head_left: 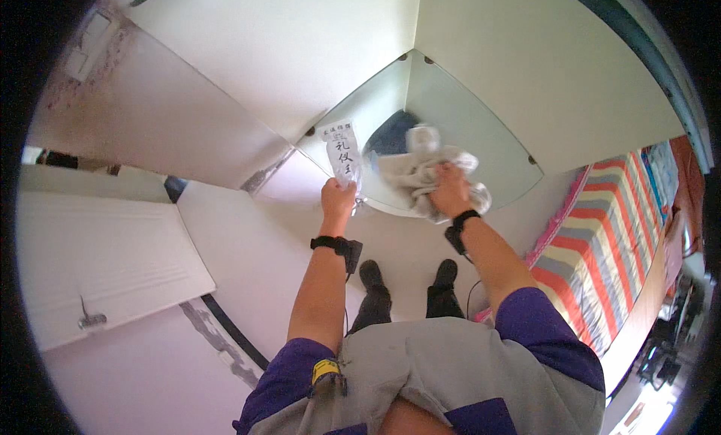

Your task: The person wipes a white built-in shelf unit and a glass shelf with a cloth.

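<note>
My left hand (339,200) is closed on the lower end of a white plastic sleeve (342,153) with dark printed characters, held upright near the left edge of a glass corner shelf (499,164). My right hand (452,191) grips a bunched off-white cloth (409,172), pressing it onto the front part of the glass. Just behind the cloth is a small white rounded object (423,138), too blurred to name. Through or on the glass, a dark blue item (390,134) shows further back; I cannot tell which side of the pane it lies on.
Two pale walls meet behind the shelf. A bed with a striped cover (586,247) stands at the right. On the left is a white door (113,255) with a metal handle (92,319). My dark shoes (446,271) are on the pale floor below the shelf.
</note>
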Tool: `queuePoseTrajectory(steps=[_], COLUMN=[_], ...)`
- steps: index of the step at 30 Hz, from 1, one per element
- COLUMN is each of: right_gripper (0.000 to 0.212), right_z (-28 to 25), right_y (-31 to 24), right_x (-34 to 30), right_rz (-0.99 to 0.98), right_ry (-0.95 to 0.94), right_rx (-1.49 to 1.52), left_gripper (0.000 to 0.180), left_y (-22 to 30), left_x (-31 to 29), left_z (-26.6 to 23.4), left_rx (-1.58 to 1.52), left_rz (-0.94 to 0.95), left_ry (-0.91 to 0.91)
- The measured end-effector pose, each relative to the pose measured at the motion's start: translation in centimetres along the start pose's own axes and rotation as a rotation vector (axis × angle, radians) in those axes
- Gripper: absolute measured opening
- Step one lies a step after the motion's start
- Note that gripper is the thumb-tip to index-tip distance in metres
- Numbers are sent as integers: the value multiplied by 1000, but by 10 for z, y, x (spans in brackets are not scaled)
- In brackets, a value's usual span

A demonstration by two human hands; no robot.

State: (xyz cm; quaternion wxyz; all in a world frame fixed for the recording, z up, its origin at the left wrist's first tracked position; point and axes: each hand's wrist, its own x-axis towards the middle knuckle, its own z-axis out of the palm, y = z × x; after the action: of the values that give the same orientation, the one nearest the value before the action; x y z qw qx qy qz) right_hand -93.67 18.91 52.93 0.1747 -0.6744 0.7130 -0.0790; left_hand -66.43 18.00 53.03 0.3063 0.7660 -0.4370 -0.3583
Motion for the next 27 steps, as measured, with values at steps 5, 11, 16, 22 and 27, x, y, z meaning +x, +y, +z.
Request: queuePoseTrajectory(steps=[5,11,16,22,27], right_gripper=[45,57,62,62,55], right_z=[17,-4,-27,43,43], right_y=[-105,-9,58,-44,-98], right_x=[-3,-3,2,14,26], right_rz=[-171,352,439,-112,-296], right_ry=[-249,213,-28,90,-76], right_rx=[187,375,-46,-161,-79], left_gripper=[25,37,36,31,31], left_y=[-2,-16,-60,-46,-55], left_x=[15,28,44,24,52], left_z=[-54,-51,-50,-22,-19], left_rx=[-184,-270,-295,-407,-391], left_rz=[-40,-55,-52,-168,-40], left_ry=[-214,-385,-450,-429,-209])
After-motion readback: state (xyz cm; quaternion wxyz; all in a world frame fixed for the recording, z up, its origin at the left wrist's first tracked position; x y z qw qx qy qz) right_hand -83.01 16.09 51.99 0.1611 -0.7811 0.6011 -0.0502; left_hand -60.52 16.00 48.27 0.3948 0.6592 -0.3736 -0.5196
